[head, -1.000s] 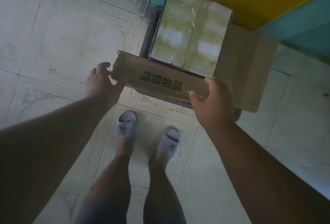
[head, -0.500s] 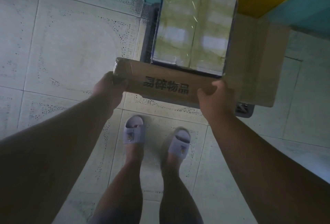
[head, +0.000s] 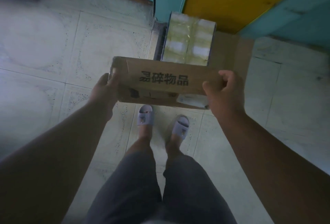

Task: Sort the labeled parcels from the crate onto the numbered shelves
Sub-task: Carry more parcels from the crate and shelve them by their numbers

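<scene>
Nearest, a cardboard parcel (head: 166,84) printed with black characters is held above the tiled floor (head: 53,48), gripped at its ends by the left hand (head: 105,90) and the right hand (head: 225,92). Beyond it, a film-wrapped parcel (head: 189,41) and a plain carton (head: 232,57) are left on the grey crate (head: 159,40). No shelf is seen, so sorting is judged barely begun. Compared with half a second earlier, the parcel is raised clear of the crate and tilted toward the viewer.
</scene>
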Demonstrator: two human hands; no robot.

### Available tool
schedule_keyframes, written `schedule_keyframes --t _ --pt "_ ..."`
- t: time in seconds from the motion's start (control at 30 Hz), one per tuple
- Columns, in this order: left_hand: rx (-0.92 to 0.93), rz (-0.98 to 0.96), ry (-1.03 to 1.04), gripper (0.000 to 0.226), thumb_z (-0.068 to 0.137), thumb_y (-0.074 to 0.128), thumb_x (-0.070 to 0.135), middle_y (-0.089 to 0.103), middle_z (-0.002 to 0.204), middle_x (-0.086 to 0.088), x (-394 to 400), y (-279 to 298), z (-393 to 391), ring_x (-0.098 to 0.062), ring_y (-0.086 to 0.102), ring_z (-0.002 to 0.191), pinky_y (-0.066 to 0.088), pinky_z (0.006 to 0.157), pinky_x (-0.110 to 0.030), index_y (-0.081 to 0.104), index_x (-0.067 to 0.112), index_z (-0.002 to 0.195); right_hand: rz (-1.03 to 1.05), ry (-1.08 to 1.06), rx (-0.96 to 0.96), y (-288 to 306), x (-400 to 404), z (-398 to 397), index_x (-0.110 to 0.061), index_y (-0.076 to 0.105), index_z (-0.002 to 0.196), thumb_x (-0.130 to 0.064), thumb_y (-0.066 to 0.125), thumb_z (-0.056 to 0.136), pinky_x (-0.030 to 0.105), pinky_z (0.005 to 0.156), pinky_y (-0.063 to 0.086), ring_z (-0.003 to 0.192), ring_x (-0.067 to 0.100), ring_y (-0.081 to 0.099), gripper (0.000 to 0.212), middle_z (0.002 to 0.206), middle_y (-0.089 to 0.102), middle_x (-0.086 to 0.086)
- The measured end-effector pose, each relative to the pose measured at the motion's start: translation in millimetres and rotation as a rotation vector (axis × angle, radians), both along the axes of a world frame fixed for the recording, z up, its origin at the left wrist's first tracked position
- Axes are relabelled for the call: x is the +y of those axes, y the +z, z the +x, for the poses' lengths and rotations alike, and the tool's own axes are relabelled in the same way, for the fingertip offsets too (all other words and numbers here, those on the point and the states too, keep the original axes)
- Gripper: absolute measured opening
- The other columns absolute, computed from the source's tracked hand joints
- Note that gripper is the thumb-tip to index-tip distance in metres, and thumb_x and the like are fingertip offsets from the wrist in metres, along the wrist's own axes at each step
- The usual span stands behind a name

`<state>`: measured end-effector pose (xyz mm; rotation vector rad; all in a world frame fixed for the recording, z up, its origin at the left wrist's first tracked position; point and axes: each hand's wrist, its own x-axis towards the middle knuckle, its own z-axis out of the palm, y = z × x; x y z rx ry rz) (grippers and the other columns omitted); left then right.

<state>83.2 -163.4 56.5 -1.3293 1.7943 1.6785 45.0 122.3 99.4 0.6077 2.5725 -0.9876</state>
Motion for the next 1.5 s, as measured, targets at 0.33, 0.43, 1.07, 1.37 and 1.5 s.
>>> schedule_keyframes --t 0.33,0.43,1.07,1.37,1.5 --pt "0.326 0.242 -0.05 0.06 0.075 0.077 0.059 0.066 0.126 -0.004 20 168 34 -0.028 0.059 0.12 0.041 0.109 -0.059 0.062 0.028 0.124 0.075 0.223 0.399 202 29 4 -0.021 0.055 0.133 -0.039 0.079 0.08 0.022 0.082 0.039 0.106 0.011 0.052 0.061 0.124 0.054 0.001" --pt "0.413 0.26 -0.151 0.049 0.076 0.075 0.04 0.067 0.125 -0.004 34 188 35 -0.029 0.061 0.118 0.047 0.103 -0.058 0.063 0.031 0.123 0.07 0.209 0.485 240 32 -4 -0.021 0.053 0.136 -0.038 0.077 0.082 0.021 0.085 0.038 0.106 0.004 0.046 0.062 0.13 0.054 0.0" --pt "0.271 0.552 -0.199 0.025 0.099 0.058 0.022 0.069 0.125 -0.006 40 243 -1 -0.028 0.062 0.116 0.056 0.081 -0.043 0.06 0.028 0.123 0.093 0.23 0.324 343 31 -47 -0.037 0.035 0.145 -0.032 0.07 0.091 0.036 0.086 0.048 0.105 0.021 0.055 0.064 0.126 0.049 -0.003" --pt "0.408 0.602 -0.344 0.037 0.094 0.063 0.011 0.066 0.129 -0.004 116 279 -33 -0.029 0.062 0.116 0.049 0.1 -0.056 0.057 0.029 0.126 -0.102 -0.279 0.421 324 132 44 -0.043 0.032 0.143 -0.031 0.073 0.083 0.04 0.095 0.05 0.114 0.023 0.057 0.073 0.133 0.053 -0.003" --pt "0.562 0.526 -0.494 0.033 0.09 0.069 0.009 0.074 0.112 0.0 198 309 -45 -0.021 0.068 0.102 0.055 0.09 -0.043 0.063 0.031 0.114 -0.221 -0.58 0.466 315 202 99 -0.039 0.044 0.128 -0.036 0.082 0.069 0.048 0.086 0.058 0.103 0.028 0.065 0.07 0.117 0.062 0.001"
